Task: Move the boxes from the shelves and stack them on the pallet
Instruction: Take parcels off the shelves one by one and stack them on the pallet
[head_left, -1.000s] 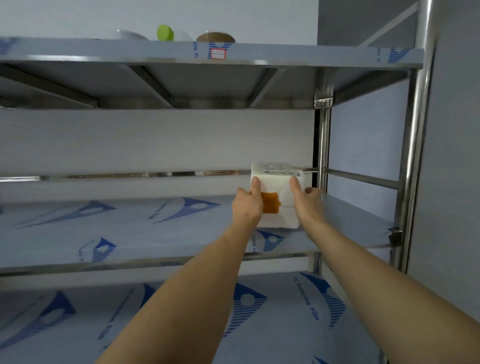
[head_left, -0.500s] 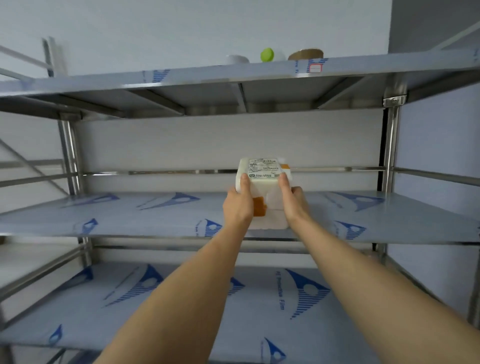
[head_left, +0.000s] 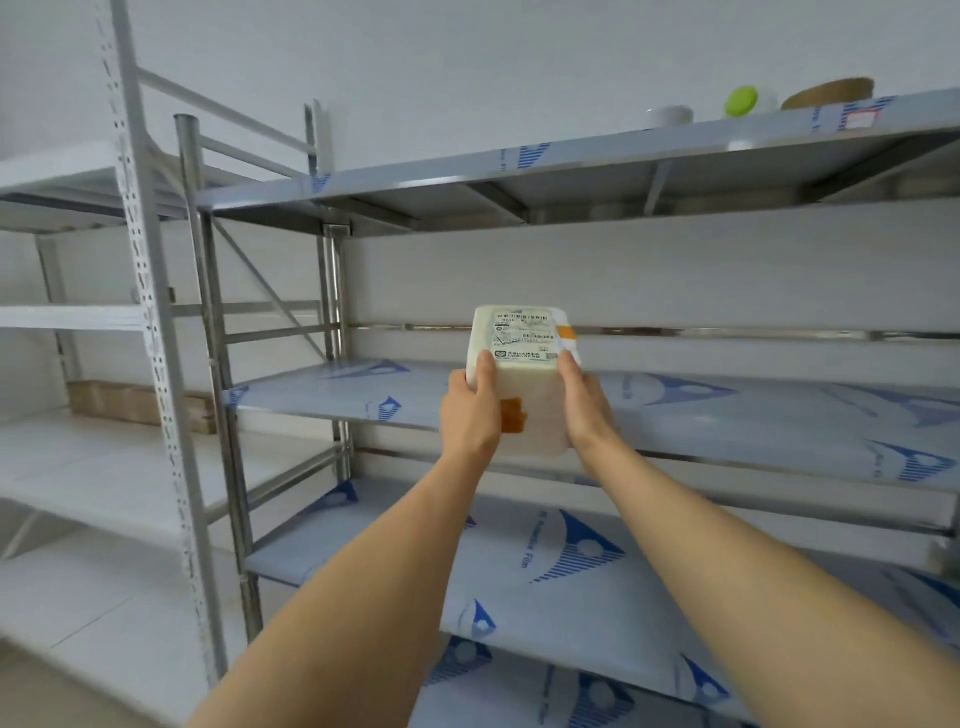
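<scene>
Steel shelves (head_left: 727, 415) wrapped in blue-printed film fill the frame against a white wall. At centre, the left hand (head_left: 470, 410) and right hand (head_left: 584, 405) clasp a small white box (head_left: 524, 364) by its sides, apparently clear of the shelf. Level carrying with even pressure from both sides should prevent slipping.

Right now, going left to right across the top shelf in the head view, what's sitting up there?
White bowl → green round thing → brown round object, all on the top shelf, toward its right end.
</scene>
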